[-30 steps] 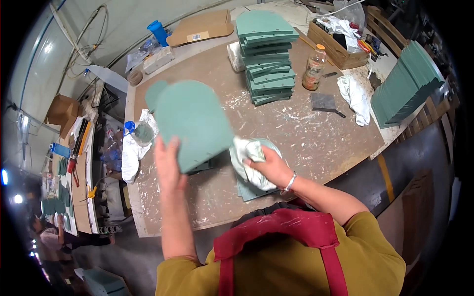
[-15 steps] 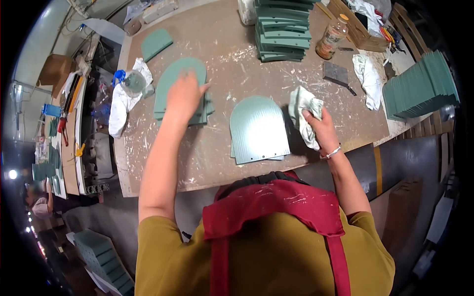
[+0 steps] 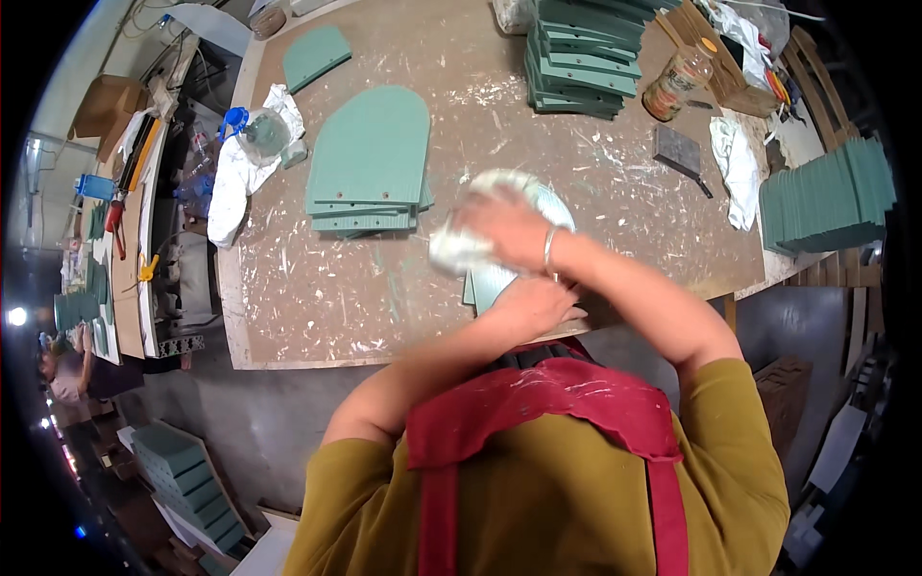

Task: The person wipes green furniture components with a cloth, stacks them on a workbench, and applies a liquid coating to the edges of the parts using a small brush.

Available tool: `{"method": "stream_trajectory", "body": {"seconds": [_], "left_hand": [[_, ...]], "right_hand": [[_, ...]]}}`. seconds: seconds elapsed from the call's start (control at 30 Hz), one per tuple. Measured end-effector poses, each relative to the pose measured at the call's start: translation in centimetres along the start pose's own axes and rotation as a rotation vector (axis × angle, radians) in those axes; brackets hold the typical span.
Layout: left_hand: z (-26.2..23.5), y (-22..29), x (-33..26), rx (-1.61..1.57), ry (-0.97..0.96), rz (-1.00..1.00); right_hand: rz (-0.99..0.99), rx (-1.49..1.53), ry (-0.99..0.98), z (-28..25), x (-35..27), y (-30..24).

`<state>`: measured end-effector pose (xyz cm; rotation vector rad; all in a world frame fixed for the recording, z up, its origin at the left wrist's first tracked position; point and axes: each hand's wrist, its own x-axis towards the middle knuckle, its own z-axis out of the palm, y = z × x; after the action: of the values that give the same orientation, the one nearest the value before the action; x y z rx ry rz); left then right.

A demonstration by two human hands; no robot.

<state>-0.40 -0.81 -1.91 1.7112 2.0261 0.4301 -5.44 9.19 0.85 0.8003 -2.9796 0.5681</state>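
A green arched panel (image 3: 492, 286) lies on the worktable in front of me, largely covered by my hands and the cloth. My right hand (image 3: 504, 228) is closed on a crumpled white cloth (image 3: 459, 252) pressed on the panel's upper part; motion blurs both. Below it, my left hand (image 3: 531, 309) holds the panel's near edge, its fingers partly tucked under my right wrist. To the left sits a small stack of similar green arched panels (image 3: 370, 144), slightly fanned, with small holes along the near edge.
A smaller green panel (image 3: 316, 56) lies far left. Beside it are a plastic bottle (image 3: 264, 136) and white rag (image 3: 229, 204). Farther right stand a tall green panel stack (image 3: 581, 62), a glass bottle (image 3: 678, 82), a dark block (image 3: 677, 151) and a row of green panels (image 3: 828, 197).
My left hand has left the left-hand stack and come to the near edge of the middle panel. My right hand has carried the cloth leftward onto that panel.
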Motion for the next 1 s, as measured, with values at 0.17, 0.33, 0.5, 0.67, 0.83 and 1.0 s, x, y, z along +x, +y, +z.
{"method": "stream_trajectory", "body": {"seconds": [0.17, 0.33, 0.5, 0.67, 0.83, 1.0], "left_hand": [[-1.8, 0.9, -0.1, 0.255, 0.312, 0.077], [-3.1, -2.2, -1.4, -0.392, 0.723, -0.122], [-3.3, -5.3, -4.0, -0.176, 0.854, -0.630], [-3.6, -5.5, -4.0, -0.097, 0.731, -0.666], [-5.2, -6.2, -4.4, -0.291, 0.781, -0.722], [-10.1, -1.6, -3.4, -0.997, 0.813, -0.506]], "right_hand": [[0.505, 0.268, 0.195, -1.7, -2.1, 7.5], [0.822, 0.337, 0.316, -4.1, -9.5, 9.9], [0.409, 0.154, 0.185, -4.9, -9.6, -1.4], [0.364, 0.219, 0.273, -0.5, -13.0, 0.5], [0.867, 0.580, 0.553, -4.6, -15.9, 5.5], [0.265, -0.103, 0.718, -11.0, -7.7, -1.1]]}}
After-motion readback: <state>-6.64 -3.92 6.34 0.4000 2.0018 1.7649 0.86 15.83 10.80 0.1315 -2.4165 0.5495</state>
